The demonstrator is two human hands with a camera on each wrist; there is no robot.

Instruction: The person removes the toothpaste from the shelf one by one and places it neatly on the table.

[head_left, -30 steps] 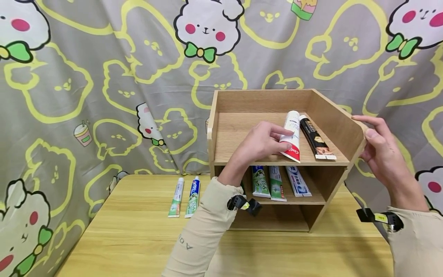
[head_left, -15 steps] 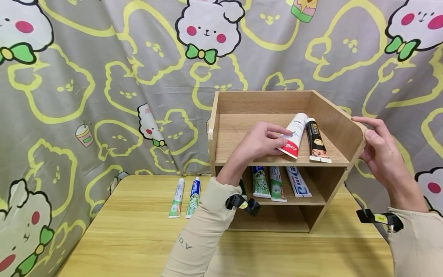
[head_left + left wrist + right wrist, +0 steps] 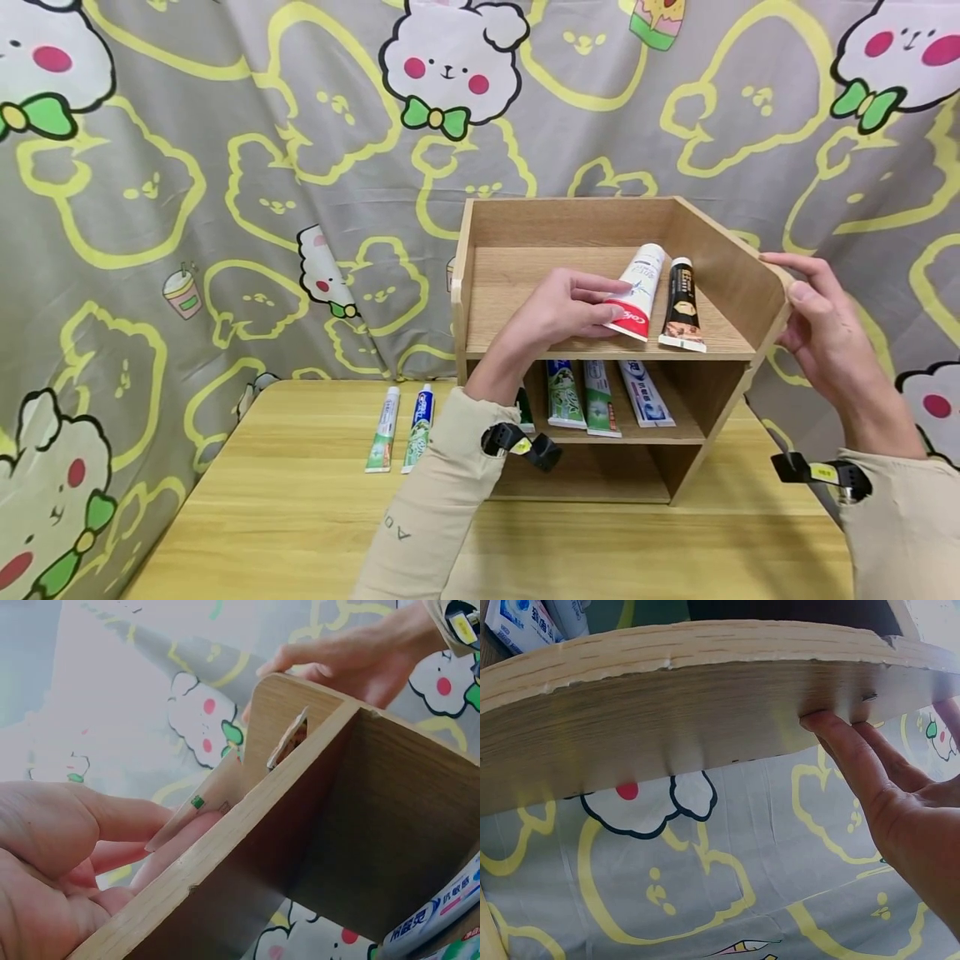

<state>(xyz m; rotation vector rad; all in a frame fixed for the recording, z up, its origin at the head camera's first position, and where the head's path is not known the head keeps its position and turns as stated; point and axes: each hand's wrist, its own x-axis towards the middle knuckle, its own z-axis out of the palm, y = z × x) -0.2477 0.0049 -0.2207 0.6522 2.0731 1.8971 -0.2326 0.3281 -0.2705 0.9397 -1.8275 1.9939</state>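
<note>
In the head view my left hand (image 3: 566, 312) pinches the red crimped end of a white toothpaste tube (image 3: 643, 279) on the top level of a small wooden shelf (image 3: 525, 275). Just right of it lies a black toothpaste tube (image 3: 682, 300), apart from both hands, its flat end towards the front edge. My right hand (image 3: 832, 333) grips the shelf's right side panel at its upper front corner, thumb near the front edge. The right wrist view shows fingers (image 3: 847, 742) touching the panel's outer face. From the left wrist, the white tube's flat end (image 3: 206, 795) appears between thumb and fingers.
Several toothpaste tubes, among them a green and white one (image 3: 600, 400) and a blue and white one (image 3: 647, 396), lie on the middle level. Two more, a green and white tube (image 3: 383, 429) and a blue-capped tube (image 3: 418, 429), lie on the wooden table (image 3: 285, 500). A patterned curtain (image 3: 225, 208) hangs behind.
The white tube's cap end has swung right. The black tube has turned, its cap end going right and its flat end left. My right hand has stayed at the panel.
</note>
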